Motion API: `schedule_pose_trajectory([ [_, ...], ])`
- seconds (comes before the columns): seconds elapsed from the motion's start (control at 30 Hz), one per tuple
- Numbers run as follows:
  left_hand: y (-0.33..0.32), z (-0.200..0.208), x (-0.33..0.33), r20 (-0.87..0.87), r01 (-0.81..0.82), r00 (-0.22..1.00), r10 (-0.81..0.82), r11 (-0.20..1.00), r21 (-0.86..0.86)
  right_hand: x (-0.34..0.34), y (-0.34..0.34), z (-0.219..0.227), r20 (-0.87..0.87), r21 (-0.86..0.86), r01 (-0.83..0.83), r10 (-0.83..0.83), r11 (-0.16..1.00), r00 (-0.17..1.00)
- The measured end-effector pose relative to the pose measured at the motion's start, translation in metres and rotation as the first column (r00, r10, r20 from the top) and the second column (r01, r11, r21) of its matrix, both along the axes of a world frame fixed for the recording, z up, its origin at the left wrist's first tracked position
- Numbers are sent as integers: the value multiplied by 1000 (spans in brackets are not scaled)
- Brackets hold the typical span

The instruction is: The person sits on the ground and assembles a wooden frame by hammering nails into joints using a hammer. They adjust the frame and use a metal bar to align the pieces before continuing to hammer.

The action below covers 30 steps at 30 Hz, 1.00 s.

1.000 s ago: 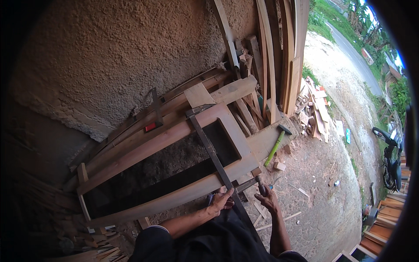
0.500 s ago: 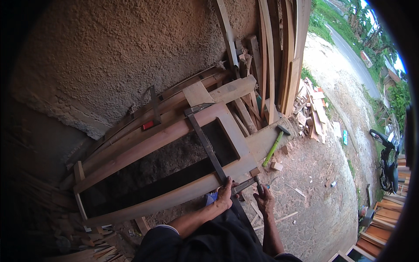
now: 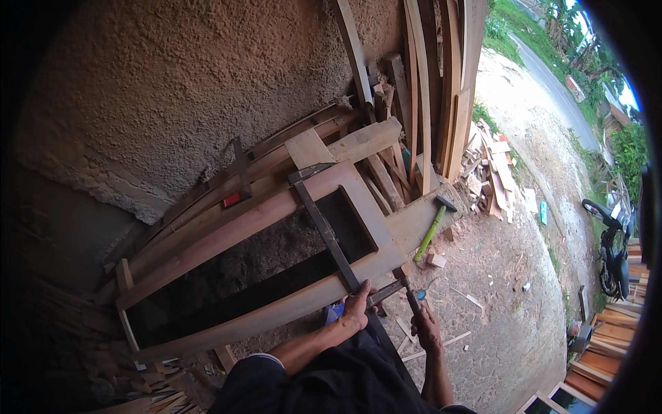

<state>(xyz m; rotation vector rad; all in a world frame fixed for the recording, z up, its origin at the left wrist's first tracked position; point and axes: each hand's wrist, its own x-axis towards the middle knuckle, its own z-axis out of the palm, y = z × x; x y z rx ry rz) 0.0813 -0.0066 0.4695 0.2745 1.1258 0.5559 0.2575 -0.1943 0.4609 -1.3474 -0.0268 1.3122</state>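
Note:
A wooden frame (image 3: 276,308) with an open middle lies on boards in front of me. Across its right part runs a dark metal bar clamp (image 3: 324,231), its far jaw hooked over the frame's back edge. My left hand (image 3: 356,312) is closed around the clamp bar just beyond the frame's near edge. My right hand (image 3: 426,328) has its fingers wrapped around the lower end of the clamp's dark handle (image 3: 414,301). By the frame's near right corner, a small brown wood piece (image 3: 401,274) sits at the clamp's screw end.
A hammer (image 3: 431,234) with a green handle rests on a board to the right. Another clamp (image 3: 232,199) with a red part stands behind the frame. Tall planks (image 3: 452,103) lean at the back, beside a scrap pile (image 3: 493,172). A motorcycle (image 3: 614,255) is parked far right.
My right hand has slid slightly down and to the right, so more of the clamp handle shows above it. My left hand keeps its place on the bar.

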Motion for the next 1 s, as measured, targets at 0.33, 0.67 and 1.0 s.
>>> schedule_pose_trajectory([
  [0.33,1,-8,0,75,15,997,-10,997,-72,-35,8,18,115,133,384,-399,914,910],
  [0.67,2,19,-1,198,45,980,-21,993,-112,-39,-3,69,-10,170,59,-58,984,998],
  [1.0,5,36,10,112,25,994,-17,998,-65,-67,12,86,504,-414,-552,688,723,523],
])
